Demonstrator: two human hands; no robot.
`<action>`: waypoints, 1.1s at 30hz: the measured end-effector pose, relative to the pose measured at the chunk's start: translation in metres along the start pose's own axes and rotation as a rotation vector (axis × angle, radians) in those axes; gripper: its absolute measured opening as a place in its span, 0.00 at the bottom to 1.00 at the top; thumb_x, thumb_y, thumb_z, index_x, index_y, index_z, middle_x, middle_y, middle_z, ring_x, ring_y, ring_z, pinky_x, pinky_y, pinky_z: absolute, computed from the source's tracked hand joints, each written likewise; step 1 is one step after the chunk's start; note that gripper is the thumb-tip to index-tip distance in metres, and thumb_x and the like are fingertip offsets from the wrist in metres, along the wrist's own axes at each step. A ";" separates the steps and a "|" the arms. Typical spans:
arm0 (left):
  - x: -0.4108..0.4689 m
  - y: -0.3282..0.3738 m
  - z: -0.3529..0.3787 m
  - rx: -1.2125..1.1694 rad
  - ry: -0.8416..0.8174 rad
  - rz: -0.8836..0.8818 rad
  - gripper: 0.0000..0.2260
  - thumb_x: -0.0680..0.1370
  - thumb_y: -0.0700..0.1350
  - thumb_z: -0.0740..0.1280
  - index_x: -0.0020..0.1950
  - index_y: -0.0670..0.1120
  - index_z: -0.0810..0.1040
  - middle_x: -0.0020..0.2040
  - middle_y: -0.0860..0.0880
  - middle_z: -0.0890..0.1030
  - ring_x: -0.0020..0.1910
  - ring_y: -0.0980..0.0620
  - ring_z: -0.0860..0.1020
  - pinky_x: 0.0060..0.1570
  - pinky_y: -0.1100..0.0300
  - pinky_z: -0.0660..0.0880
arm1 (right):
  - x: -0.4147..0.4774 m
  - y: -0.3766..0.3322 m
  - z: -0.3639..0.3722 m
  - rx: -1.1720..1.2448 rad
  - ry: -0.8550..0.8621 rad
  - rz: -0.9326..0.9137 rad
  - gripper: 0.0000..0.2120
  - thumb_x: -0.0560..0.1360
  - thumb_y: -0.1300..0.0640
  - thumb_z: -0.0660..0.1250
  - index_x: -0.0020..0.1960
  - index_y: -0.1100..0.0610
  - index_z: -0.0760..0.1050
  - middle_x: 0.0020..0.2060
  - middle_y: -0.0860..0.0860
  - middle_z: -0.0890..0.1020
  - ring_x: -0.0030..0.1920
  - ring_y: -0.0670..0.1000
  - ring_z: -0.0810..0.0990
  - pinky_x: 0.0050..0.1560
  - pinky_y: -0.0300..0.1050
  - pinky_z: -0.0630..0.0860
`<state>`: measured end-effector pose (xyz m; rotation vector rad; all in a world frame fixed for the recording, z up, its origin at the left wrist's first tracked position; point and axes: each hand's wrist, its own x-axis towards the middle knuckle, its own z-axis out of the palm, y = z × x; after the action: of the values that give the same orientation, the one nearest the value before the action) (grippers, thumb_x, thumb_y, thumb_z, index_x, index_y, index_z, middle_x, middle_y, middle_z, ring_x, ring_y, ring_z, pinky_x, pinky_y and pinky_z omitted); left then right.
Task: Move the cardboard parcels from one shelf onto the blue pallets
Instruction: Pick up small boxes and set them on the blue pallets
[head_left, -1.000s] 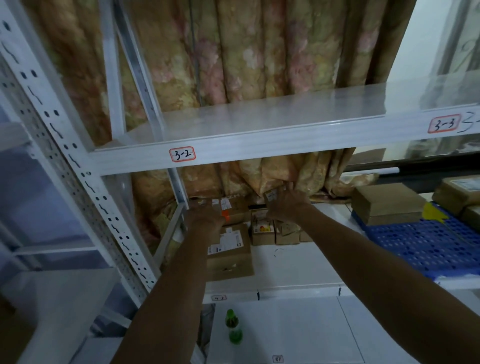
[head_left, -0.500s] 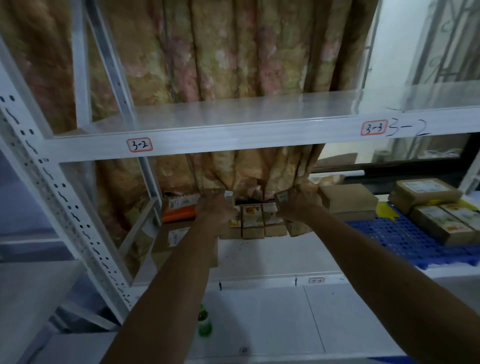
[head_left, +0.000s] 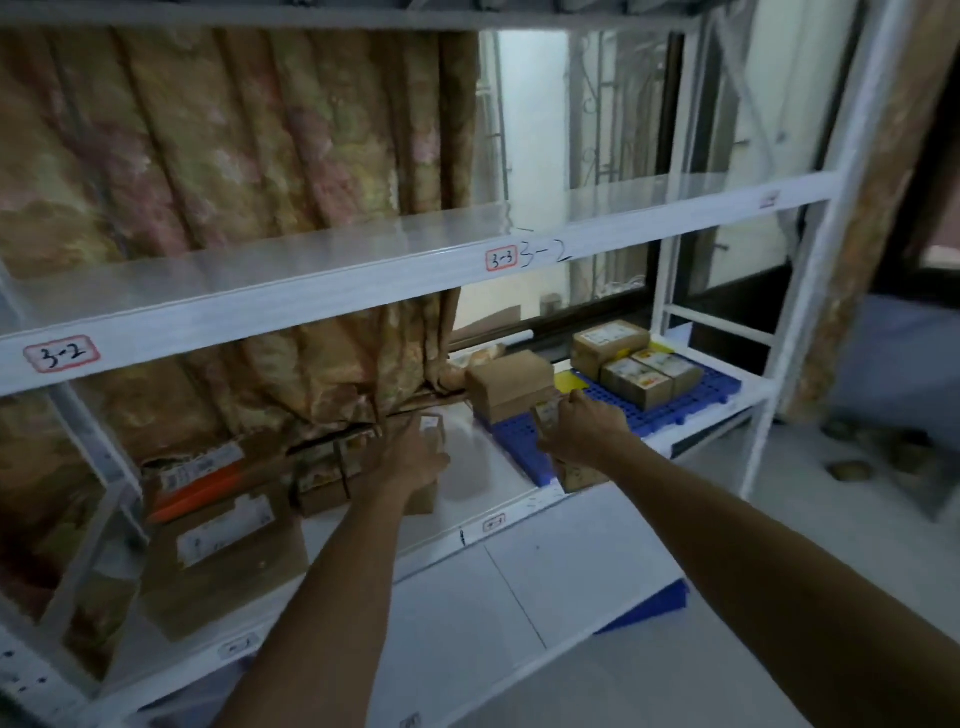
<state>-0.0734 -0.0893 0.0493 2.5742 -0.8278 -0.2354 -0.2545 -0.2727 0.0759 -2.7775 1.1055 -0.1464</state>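
Both my arms reach into the middle shelf (head_left: 483, 493). My left hand (head_left: 415, 457) grips a small cardboard parcel (head_left: 428, 467) that stands on the white shelf board, right of the remaining parcels. My right hand (head_left: 582, 434) grips another small parcel (head_left: 571, 470) at the front left corner of the blue pallet (head_left: 691, 395). On the pallet stand a plain brown box (head_left: 509, 382) at its left and a group of three labelled parcels (head_left: 634, 366) at the back right.
More parcels (head_left: 327, 473) sit at the shelf's left end, with a flat labelled one (head_left: 223, 530) and an orange-striped one (head_left: 197, 478) beside them. A patterned curtain (head_left: 234, 156) hangs behind. The bare shelf above (head_left: 311, 291) overhangs. Another blue pallet corner (head_left: 654, 603) shows below.
Both hands have moved right along the shelf with their parcels; the right hand now reaches the blue pallet's corner. The view has swung right.
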 end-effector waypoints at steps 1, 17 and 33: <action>-0.005 0.010 0.013 -0.008 -0.037 0.013 0.41 0.65 0.65 0.68 0.76 0.56 0.64 0.79 0.45 0.63 0.76 0.43 0.63 0.74 0.47 0.62 | -0.013 0.014 -0.001 -0.018 -0.007 0.027 0.38 0.72 0.35 0.65 0.73 0.57 0.64 0.67 0.55 0.72 0.64 0.59 0.74 0.57 0.52 0.71; -0.038 0.146 0.104 0.165 -0.162 0.124 0.33 0.74 0.66 0.65 0.76 0.55 0.64 0.74 0.41 0.65 0.69 0.37 0.69 0.65 0.49 0.69 | -0.038 0.169 0.000 0.017 -0.008 0.137 0.31 0.74 0.36 0.61 0.69 0.54 0.68 0.62 0.54 0.74 0.58 0.57 0.78 0.49 0.52 0.70; 0.025 0.214 0.170 0.084 -0.037 -0.104 0.33 0.79 0.64 0.62 0.80 0.51 0.60 0.77 0.43 0.62 0.68 0.34 0.70 0.65 0.47 0.69 | 0.095 0.239 0.026 0.031 -0.121 -0.152 0.29 0.76 0.40 0.63 0.70 0.57 0.65 0.66 0.56 0.71 0.64 0.62 0.74 0.59 0.57 0.70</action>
<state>-0.2114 -0.3187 -0.0088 2.7022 -0.7320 -0.2857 -0.3434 -0.5068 0.0128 -2.7993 0.8576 -0.0114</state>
